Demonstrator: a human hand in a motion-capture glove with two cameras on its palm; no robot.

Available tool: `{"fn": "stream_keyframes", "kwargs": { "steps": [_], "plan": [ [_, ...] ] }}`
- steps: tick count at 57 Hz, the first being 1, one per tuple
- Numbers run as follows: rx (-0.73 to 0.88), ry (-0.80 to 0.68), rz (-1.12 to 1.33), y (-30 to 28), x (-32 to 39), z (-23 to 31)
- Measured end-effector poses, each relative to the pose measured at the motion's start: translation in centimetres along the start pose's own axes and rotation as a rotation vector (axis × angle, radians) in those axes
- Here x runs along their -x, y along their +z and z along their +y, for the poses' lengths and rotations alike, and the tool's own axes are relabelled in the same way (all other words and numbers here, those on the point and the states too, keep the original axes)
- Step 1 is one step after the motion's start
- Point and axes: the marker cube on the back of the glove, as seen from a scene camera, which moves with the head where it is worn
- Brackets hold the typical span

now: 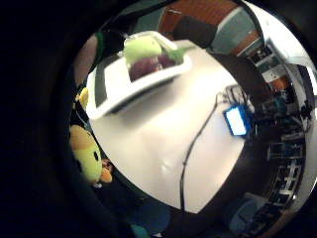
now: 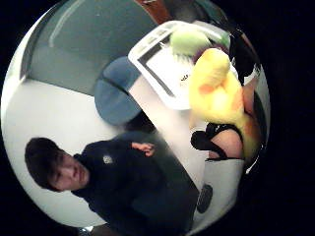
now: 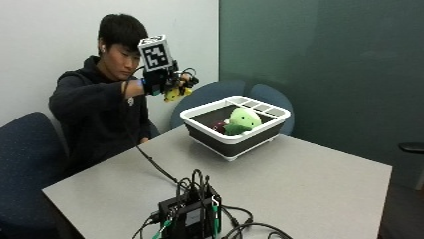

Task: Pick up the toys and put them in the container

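Grey surface (image 3: pixel 311 174) filling the foreground of the outside view, standing in a room with a white wall behind the seated person and a dark teal wall beside it. Blue chairs (image 3: pixel 228 92) standing just past the far edge; another blue chair (image 3: pixel 26 164) sitting at the person's side. A black electronics box (image 3: pixel 189 214) with a tangle of cables is lying at the near edge, one black cable (image 3: pixel 156 164) running from it across the surface toward the person.

A white-rimmed container (image 3: pixel 235 124) with dark walls is sitting near the far edge of the surface. Inside it, a green plush toy (image 3: pixel 242 119) is resting upright-ish, with a dark purple plush toy (image 3: pixel 217 124) just beside it, partly hidden by the rim. One end of the container's rim is showing a row of small slotted compartments.

The gloved right hand (image 3: pixel 162 79) is hovering raised in the air, above the far edge of the surface and to the person's side of the container, not over it. Its fingers are curling round a yellow plush toy (image 3: pixel 175 93), which is hanging below the palm. In the thumb-side palm view the yellow plush toy (image 2: pixel 219 91) is filling the space close to the palm, with orange patches showing, and the container (image 2: pixel 162 59) is lying beyond it.
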Motion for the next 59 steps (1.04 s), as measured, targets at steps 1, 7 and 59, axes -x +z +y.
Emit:
{"fn": "stream_keyframes", "kwargs": {
  "steps": [1,7,59],
  "plan": [
    [-0.011,-0.004,0.0,-0.3,0.4,-0.7],
    [-0.053,0.04,0.043,-0.4,2.3,-4.8],
    [-0.526,0.199,-0.019,-2.9,-12.7,3.4]
  ]
}}
